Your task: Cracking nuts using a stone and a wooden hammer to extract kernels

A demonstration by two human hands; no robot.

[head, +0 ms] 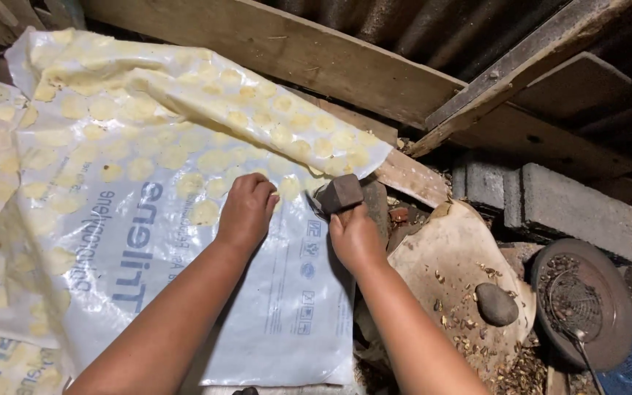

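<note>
Head view, looking down on a work area under a corrugated roof. The left hand (pixel 246 209) rests knuckles-up on a clear plastic sheet (pixel 184 241) with blue print, fingers curled under and pressing the sheet down; whether anything lies inside the curled fingers cannot be told. The right hand (pixel 355 235) is closed around the lower part of a dark brown block-shaped stone (pixel 339 193), which stands just above the hand at the right edge of the sheet, near the sheet's folded-over flap (pixel 257 110). The stone lies just to the right of the left hand, the two hands near each other but apart. Rows of pale yellow round discs (pixel 140 170) cover the sheet above and to the left of the left hand, and show through the folded flap as well. To the right of the right forearm lies a worn tan board (pixel 455 256) strewn with brown husk fragments, bearing a smooth grey pebble (pixel 496 303). Further right are grey concrete blocks (pixel 557 205) and a round dark pan (pixel 587 300) holding a wire strainer (pixel 572 307). Wooden planks (pixel 294 51) run across the top.
</note>
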